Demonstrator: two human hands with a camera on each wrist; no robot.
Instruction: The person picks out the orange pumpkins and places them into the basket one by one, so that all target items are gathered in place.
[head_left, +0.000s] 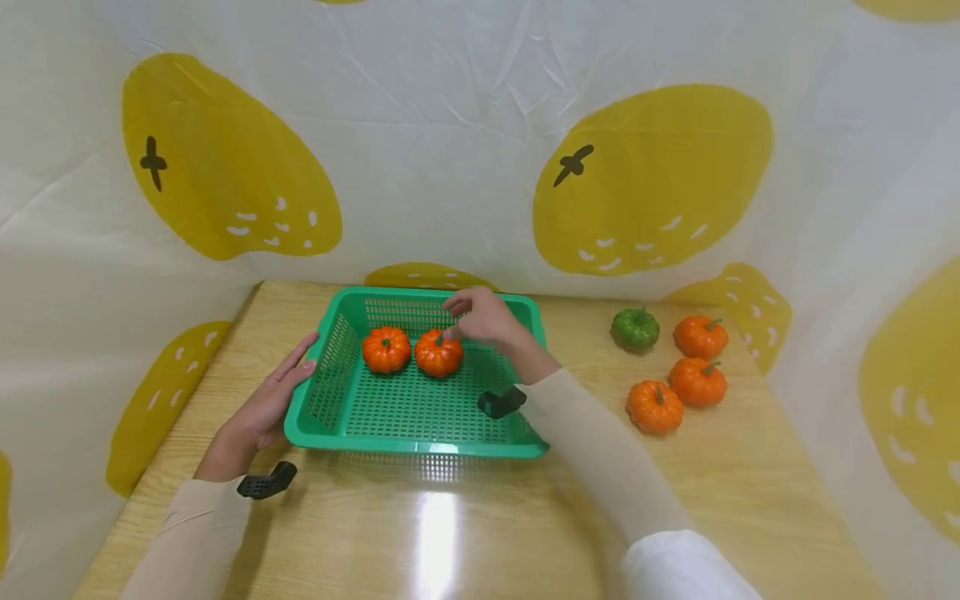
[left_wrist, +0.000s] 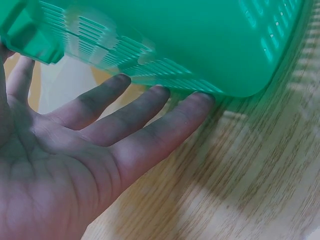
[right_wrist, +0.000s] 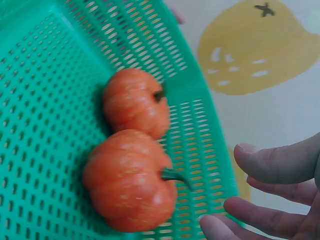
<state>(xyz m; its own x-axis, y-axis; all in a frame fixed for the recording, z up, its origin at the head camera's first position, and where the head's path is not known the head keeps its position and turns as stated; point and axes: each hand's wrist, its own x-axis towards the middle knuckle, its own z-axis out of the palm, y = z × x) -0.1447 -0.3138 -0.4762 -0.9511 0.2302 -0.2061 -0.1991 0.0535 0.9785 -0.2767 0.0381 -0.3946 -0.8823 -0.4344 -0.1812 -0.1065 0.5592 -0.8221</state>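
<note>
A green plastic basket (head_left: 420,448) stands on the wooden table with two orange pumpkins, a left one (head_left: 386,350) and a right one (head_left: 438,355), side by side in its back part. My left hand (head_left: 272,398) is at the basket's left side; in the left wrist view its extended fingers (left_wrist: 142,122) touch the slotted wall from outside. Over the right pumpkin hovers my right hand (head_left: 489,321), fingers loosely bent and apart. The right wrist view shows a gap between this hand (right_wrist: 280,195) and the nearer pumpkin's stem (right_wrist: 176,176), with nothing held.
Right of the basket, a green pumpkin (head_left: 635,330) and three orange pumpkins (head_left: 655,407) sit on the table (head_left: 540,533). A pale sheet printed with yellow fruit (head_left: 435,167) hangs behind the table and along its sides.
</note>
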